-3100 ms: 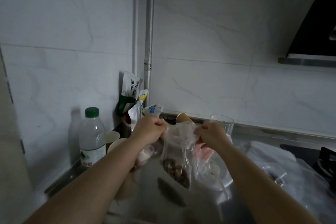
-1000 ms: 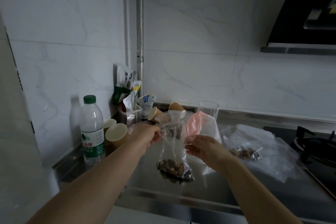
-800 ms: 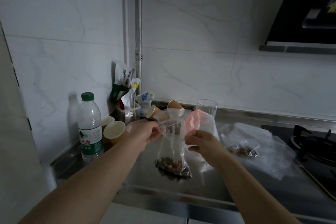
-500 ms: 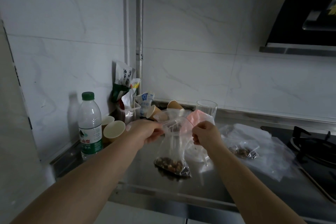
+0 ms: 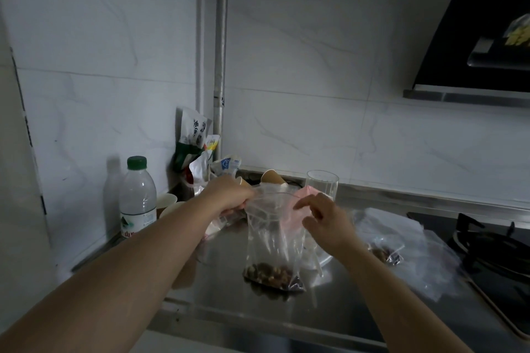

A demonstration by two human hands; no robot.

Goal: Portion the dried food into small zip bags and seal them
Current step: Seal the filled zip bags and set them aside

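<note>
Setting: dim kitchen corner, pale marbled wall tiles, steel surface [image 5: 223,272] running to the wall; a vertical pipe [image 5: 221,46] stands in the corner.
Left arm: bare forearm reaching forward from the lower left, rising toward the middle of the view.
Left hand [image 5: 226,195]: knuckles up, fingers curled and pinching the top left corner of the zip bag [image 5: 269,232].
Right arm: bare forearm reaching in from the lower right, wrist bent slightly inward.
Right hand [image 5: 327,223]: at the bag's top right edge, fingers [image 5: 304,203] loosely spread and bent; whether they touch the plastic cannot be told.
Zip bag: clear, hanging upright from the left hand, its base resting on the surface near the front edge.
Dried food [image 5: 272,274]: brown pieces gathered in the bottom of the bag.
Second bag [image 5: 385,255]: small, holding brown pieces, lying on crumpled clear plastic to the right of the right hand.
Left side: water bottle [image 5: 137,198] with green cap, upright against the wall; paper cups just beside it.
Behind the hands: drinking glass [image 5: 321,183], tipped paper cups, printed packets [image 5: 195,135] in the corner.
Right edge: gas burner [image 5: 487,246] below a dark range hood [image 5: 476,37].
</note>
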